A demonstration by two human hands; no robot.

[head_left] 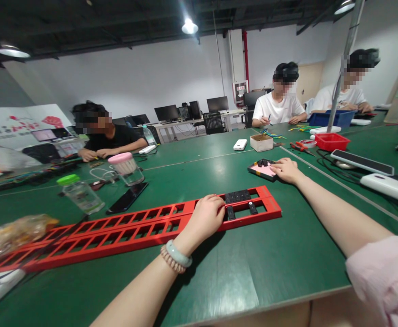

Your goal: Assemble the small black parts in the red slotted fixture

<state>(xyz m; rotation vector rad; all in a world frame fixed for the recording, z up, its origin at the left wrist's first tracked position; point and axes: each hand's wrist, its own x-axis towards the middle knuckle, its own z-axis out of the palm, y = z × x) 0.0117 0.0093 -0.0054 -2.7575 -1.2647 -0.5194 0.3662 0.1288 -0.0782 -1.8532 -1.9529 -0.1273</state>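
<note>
A long red frame with two rows of rectangular slots lies across the green table. My left hand rests on its right half, the fingers curled over the bars; the fingertips are partly hidden. Just right of that hand, small black modules sit side by side in the far row. Two more, a black module and one with a white dot, stand apart in the near row. My right hand is at a shallow black tray with a pink bottom and black pieces, fingers closed together at its edge; anything between them is too small to make out.
Left of centre are a phone, a green-lidded jar and a pink-lidded jar. A plastic bag overlaps the frame's left end. On the right lie a red bin, cables and a white device. Co-workers sit opposite.
</note>
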